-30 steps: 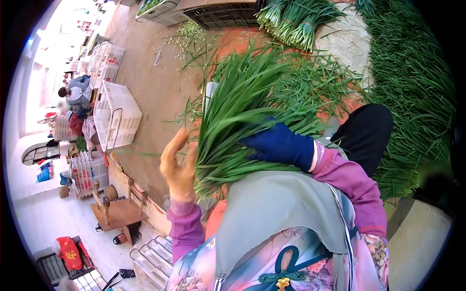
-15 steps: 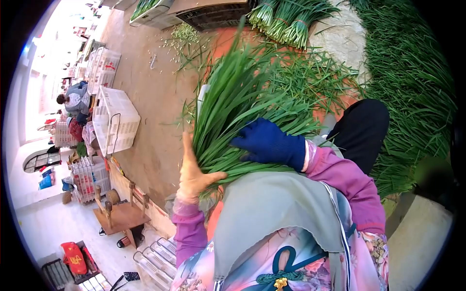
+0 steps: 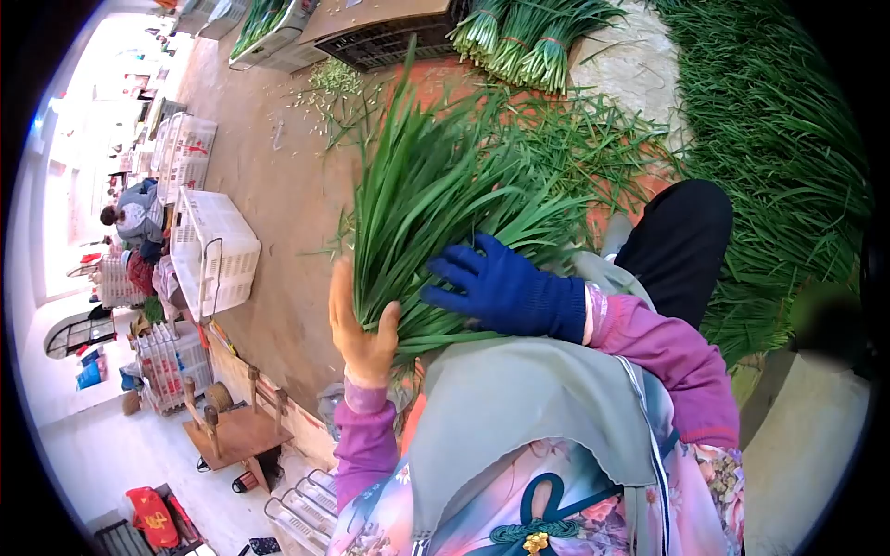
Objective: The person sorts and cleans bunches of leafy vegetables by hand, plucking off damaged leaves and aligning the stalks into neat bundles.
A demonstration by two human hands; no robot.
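The brown floor [image 3: 287, 222] spreads from nine to eleven o'clock, dusted with green clippings, and an orange-red patch of ground [image 3: 436, 76] shows at twelve. Other people [image 3: 139, 218] sit out toward nine among white plastic crates [image 3: 222, 255], in a brightly lit room. A broad heap of garlic chives [image 3: 769, 139] fills two o'clock; tied bundles [image 3: 542, 60], pale stems toward the wearer, lie between twelve and one. The loose bunch of garlic chives [image 3: 445, 199] in hand is just above the wearer's grey apron [image 3: 528, 394], its long axis running roughly from seven to one, leaf tips fanning from twelve round toward two, lower end partly hidden. The left hand [image 3: 363, 334] cups that lower end at eight, thumb well apart from the fingers; the navy-gloved right hand [image 3: 501, 287] lies across the leaves, fingers spread, and whether it grips any underneath cannot be told. Yellow characters on a red bag [image 3: 153, 517] at eight are too small to read, as are red markings on the crates.
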